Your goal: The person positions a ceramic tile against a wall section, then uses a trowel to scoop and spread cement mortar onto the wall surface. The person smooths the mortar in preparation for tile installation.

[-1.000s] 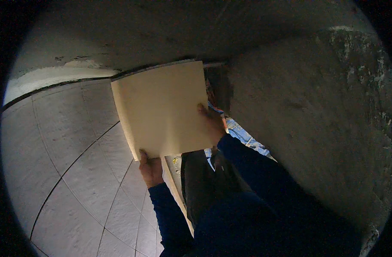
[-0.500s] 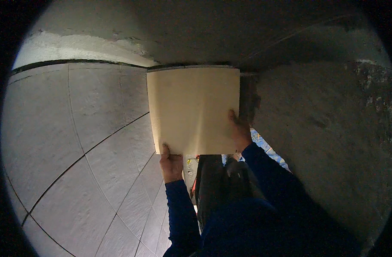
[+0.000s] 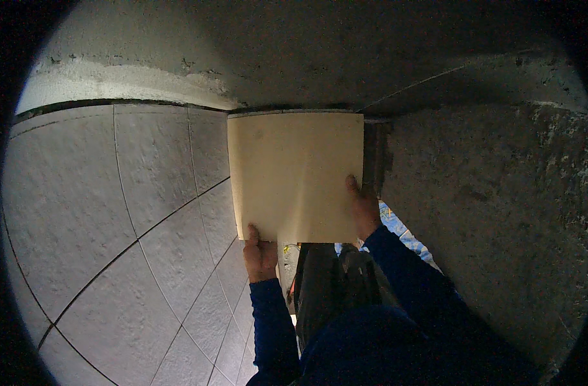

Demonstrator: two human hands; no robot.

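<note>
- Left hand (image 3: 260,254) grips the near edge of a square cream-coloured tile (image 3: 297,174), fingers curled.
- Right hand (image 3: 363,209) presses the tile's right edge, fingers together.

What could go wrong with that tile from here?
1. The cream tile is held only at its near edge and right side by the left hand and right hand; it could slip or drop onto the laid grey tiles.
2. It sits close to the wall base; its far corners might chip there.
3. It could land misaligned with the neighbouring joints.
</note>
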